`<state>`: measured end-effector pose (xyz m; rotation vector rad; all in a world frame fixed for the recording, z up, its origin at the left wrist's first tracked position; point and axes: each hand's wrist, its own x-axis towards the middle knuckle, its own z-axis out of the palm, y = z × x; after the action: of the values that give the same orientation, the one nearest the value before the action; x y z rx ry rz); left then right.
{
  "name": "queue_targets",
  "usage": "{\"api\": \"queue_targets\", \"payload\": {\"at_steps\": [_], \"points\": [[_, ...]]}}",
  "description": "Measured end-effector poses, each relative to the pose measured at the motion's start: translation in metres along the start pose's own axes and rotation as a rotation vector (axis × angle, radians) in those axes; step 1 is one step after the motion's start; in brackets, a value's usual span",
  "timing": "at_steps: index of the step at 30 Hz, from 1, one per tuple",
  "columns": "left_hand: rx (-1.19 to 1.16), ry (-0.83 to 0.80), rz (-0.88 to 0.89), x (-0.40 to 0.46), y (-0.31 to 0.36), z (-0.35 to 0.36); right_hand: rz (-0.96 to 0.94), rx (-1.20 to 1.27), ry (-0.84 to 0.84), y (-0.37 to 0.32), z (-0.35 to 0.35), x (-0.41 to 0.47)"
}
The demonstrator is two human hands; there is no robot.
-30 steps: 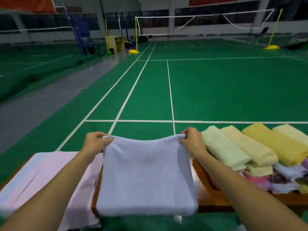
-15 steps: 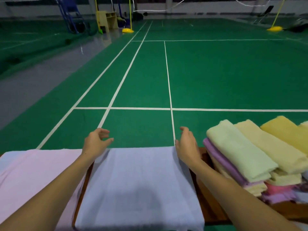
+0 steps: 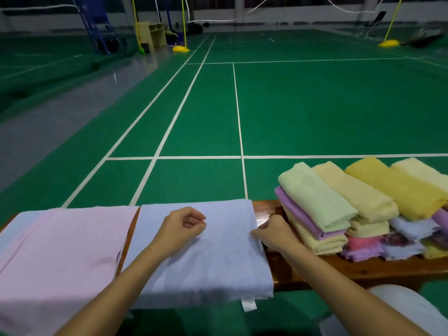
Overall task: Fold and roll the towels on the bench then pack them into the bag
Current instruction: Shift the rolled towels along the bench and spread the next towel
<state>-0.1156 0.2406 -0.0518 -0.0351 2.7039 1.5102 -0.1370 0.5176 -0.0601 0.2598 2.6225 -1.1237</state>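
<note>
Pale blue towel [image 3: 198, 260] lies flat across the wooden bench [image 3: 315, 270], near edge hanging off with a white tag. Left hand [image 3: 180, 230] rests mid-towel, fingers curled, pinching the cloth. Right hand [image 3: 272, 235] grips the towel's right edge. Pink towel [image 3: 63, 253] spread flat just left of it. Stack of folded towels [image 3: 351, 207] on the right: green, yellow, purple, pink. Green court floor [image 3: 315, 105] beyond.

We are in an indoor badminton hall, as we see from the green court floor [image 3: 315, 105] with white lines [image 3: 238, 112], the net [image 3: 266, 10] on yellow posts [image 3: 393, 18], and a blue umpire chair [image 3: 97, 25].
</note>
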Motion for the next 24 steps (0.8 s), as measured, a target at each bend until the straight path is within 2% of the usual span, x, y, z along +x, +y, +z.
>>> {"api": "queue_targets", "payload": {"at_steps": [2, 6, 11, 14, 18, 21, 24], "points": [[-0.008, -0.086, 0.034, -0.003, 0.007, 0.01, 0.025, 0.066, -0.031, 0.001, 0.004, 0.002], [0.084, -0.18, 0.111, -0.002, 0.015, 0.024, -0.093, 0.086, -0.067, 0.001, 0.01, -0.004], [0.319, -0.362, 0.216, 0.004, 0.032, 0.035, -0.252, 0.087, -0.205, -0.001, 0.02, -0.018], [0.477, -0.43, 0.249, 0.013, 0.036, 0.038, -0.334, 0.113, -0.203, -0.003, 0.029, -0.019], [0.354, -0.549, 0.111, 0.024, 0.031, 0.031, -0.363, 0.283, -0.138, -0.001, 0.038, -0.023], [0.372, -0.557, 0.116, 0.025, 0.032, 0.028, -0.358, 0.355, -0.133, 0.001, 0.037, -0.023], [0.413, -0.541, 0.15, 0.025, 0.031, 0.023, -0.382, 0.281, -0.204, 0.007, 0.029, -0.021]]}}
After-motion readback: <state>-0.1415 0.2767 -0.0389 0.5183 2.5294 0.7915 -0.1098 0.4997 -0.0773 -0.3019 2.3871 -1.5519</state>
